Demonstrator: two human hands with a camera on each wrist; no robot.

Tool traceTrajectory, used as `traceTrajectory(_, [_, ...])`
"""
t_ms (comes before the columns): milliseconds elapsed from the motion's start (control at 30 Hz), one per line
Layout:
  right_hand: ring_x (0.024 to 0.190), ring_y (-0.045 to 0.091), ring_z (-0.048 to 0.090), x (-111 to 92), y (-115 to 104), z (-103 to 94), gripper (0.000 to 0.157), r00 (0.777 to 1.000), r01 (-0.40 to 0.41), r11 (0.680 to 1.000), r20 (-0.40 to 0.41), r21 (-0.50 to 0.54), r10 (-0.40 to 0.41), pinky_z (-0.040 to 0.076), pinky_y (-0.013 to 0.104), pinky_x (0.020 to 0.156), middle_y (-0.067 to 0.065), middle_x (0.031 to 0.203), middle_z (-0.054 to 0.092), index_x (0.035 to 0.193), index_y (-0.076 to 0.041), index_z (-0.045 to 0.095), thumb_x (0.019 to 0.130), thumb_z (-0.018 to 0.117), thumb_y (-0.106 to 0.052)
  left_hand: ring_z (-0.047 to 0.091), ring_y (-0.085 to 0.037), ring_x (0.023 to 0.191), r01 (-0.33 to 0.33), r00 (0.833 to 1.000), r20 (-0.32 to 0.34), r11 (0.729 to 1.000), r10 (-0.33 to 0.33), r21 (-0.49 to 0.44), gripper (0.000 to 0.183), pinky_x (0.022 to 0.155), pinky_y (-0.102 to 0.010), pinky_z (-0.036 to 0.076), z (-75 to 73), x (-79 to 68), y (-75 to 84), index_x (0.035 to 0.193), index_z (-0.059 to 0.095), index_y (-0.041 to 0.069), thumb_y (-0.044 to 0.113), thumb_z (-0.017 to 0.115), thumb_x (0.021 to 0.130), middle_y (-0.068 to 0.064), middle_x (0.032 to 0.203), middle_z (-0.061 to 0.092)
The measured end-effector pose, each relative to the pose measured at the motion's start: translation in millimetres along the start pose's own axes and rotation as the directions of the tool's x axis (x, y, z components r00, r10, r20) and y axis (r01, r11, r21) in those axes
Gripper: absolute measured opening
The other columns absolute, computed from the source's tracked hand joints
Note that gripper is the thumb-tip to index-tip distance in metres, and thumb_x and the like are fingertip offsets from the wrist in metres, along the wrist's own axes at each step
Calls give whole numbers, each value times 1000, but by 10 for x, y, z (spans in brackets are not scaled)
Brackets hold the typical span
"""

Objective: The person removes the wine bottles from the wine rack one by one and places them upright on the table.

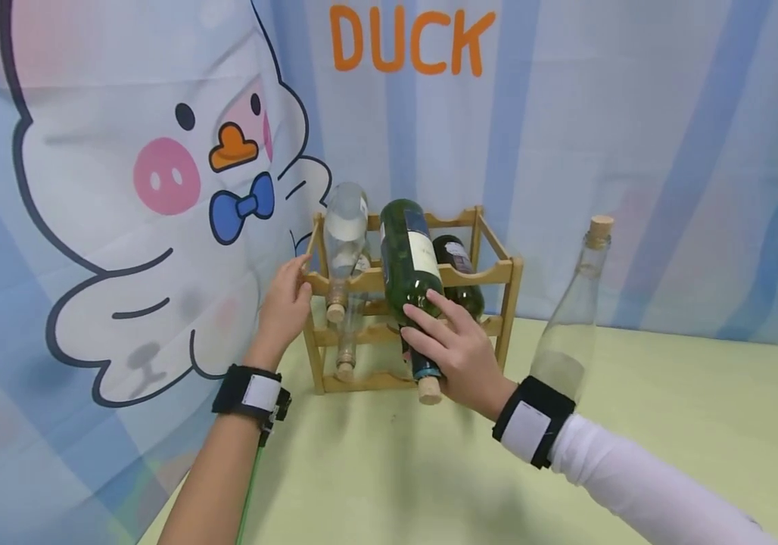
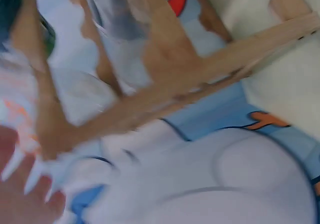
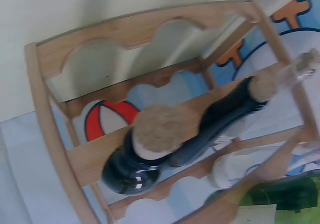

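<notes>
A wooden wine rack [image 1: 416,280] stands on the table in the head view, with glass bottles in its tiers. My left hand [image 1: 284,303] grips its front left corner; in the left wrist view, blurred fingers [image 2: 32,186] are close to that corner. My right hand [image 1: 464,359] holds the near end of a green wine bottle [image 1: 399,257] on the top tier, fingers over the glass, thumb hidden. Left of it lies a clear bottle [image 1: 346,227] with a cork; to its right is a dark bottle [image 1: 460,265]. Below, in the right wrist view, are corked dark bottles [image 3: 132,176].
A corked clear bottle [image 1: 569,325] stands upright on the pale green table [image 1: 695,409], right of the rack and behind my right wrist. A cloth backdrop [image 1: 396,136] with a duck drawing hangs behind and left of the rack.
</notes>
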State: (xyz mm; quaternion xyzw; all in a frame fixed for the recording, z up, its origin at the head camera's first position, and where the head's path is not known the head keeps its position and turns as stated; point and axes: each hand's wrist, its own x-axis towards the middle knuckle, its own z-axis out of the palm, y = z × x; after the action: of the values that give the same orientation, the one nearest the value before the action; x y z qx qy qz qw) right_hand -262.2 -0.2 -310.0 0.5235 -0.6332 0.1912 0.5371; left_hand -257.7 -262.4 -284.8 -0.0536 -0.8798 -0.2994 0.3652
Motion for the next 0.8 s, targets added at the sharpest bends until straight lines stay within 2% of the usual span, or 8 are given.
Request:
traceTrajectory(67, [110, 37, 50, 11, -51, -50, 28, 1000, -14, 1000, -12, 25, 14, 46, 45, 86, 12, 109, 63, 97, -9, 64, 88, 49, -31, 44, -33, 112, -105, 989, -101, 992, 111, 65, 49, 93, -46, 36, 7, -74, 134, 128, 41, 2, -7, 42, 79, -18, 126, 45])
traceTrajectory(100, [110, 37, 50, 16, -74, -74, 28, 1000, -23, 999, -17, 38, 24, 46, 45, 85, 12, 109, 63, 97, -9, 64, 88, 49, -32, 43, -34, 114, -170, 971, -152, 979, 186, 112, 54, 94, -47, 35, 27, -118, 206, 127, 41, 1, -9, 43, 74, -18, 125, 46])
traceTrajectory(200, [109, 38, 50, 37, -140, -145, 30, 998, -47, 996, -40, 78, 50, 47, 46, 82, 13, 107, 63, 95, -8, 64, 89, 49, -33, 38, -35, 120, -365, 886, -222, 907, 408, 211, 66, 96, -50, 32, 115, -255, 421, 127, 38, 0, -11, 44, 62, -19, 129, 42])
traceTrajectory(300, [108, 38, 50, 51, -208, -215, 30, 996, -55, 994, -63, 97, 62, 48, 46, 80, 14, 106, 63, 94, -7, 64, 89, 49, -33, 29, -35, 126, -500, 816, -180, 828, 549, 256, 78, 96, -52, 28, 226, -371, 597, 133, 29, 4, -7, 48, 58, -19, 136, 32])
traceTrajectory(433, [108, 38, 50, 52, -318, -354, 28, 996, -54, 993, -61, 109, 61, 48, 45, 81, 14, 106, 63, 94, -7, 64, 88, 51, -32, 21, -35, 131, -584, 777, -128, 782, 616, 219, 95, 98, -54, 25, 432, -478, 740, 141, 11, 12, 7, 66, 63, -20, 141, 22])
traceTrajectory(600, [108, 35, 52, 97, -498, -590, 27, 990, -73, 979, -104, 192, 94, 46, 41, 88, 15, 104, 63, 93, -5, 64, 83, 59, -29, 30, -36, 126, -637, 730, -240, 764, 640, 100, 109, 96, -51, 31, 648, -535, 872, 140, 7, 14, 25, 79, 60, -18, 139, 27])
traceTrajectory(700, [107, 31, 54, 152, -571, -762, 27, 977, -78, 969, -177, 233, 121, 44, 36, 91, 15, 100, 65, 89, -2, 63, 81, 62, -28, 38, -34, 121, -702, 657, -341, 711, 672, 49, 86, 93, -47, 36, 707, -543, 1009, 134, 19, 9, 28, 72, 69, -17, 133, 37])
traceTrajectory(800, [106, 24, 57, 222, -635, -930, 30, 953, -73, 953, -260, 294, 153, 44, 30, 90, 14, 96, 66, 86, 3, 61, 78, 66, -25, 42, -32, 117, -778, 574, -400, 628, 715, 4, 70, 93, -43, 39, 697, -596, 1191, 126, 27, 2, 29, 65, 74, -20, 123, 44])
